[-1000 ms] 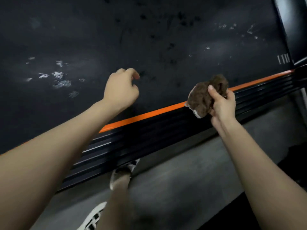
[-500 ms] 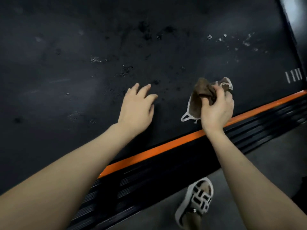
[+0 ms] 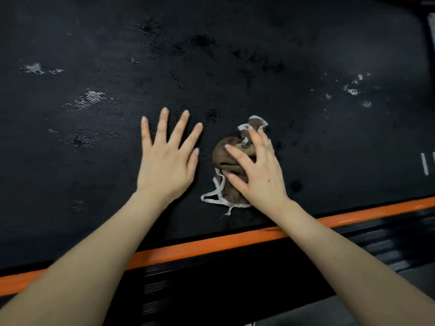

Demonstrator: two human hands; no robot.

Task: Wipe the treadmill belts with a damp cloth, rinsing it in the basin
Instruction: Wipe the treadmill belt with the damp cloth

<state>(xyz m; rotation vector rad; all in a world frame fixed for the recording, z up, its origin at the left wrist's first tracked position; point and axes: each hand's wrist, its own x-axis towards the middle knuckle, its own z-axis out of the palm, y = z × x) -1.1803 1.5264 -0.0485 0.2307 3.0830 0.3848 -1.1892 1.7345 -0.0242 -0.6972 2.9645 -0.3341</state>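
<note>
Now I press my right hand (image 3: 256,175), fingers spread, onto the bunched cloth (image 3: 226,156) on the belt (image 3: 306,55), left hand (image 3: 166,161) flat and empty alongside; wiping is starting, needing a firm sweep across the pale smudges (image 3: 90,98).

Two hands, a left hand (image 3: 167,161) and a right hand (image 3: 257,170), each with all five fingers spread; one brown cloth (image 3: 229,170) with a white hem; one black belt (image 3: 235,55); one orange stripe (image 3: 211,247) along the belt's near edge; two short white lines (image 3: 425,167) at the right border, the second cut by the frame.
</note>
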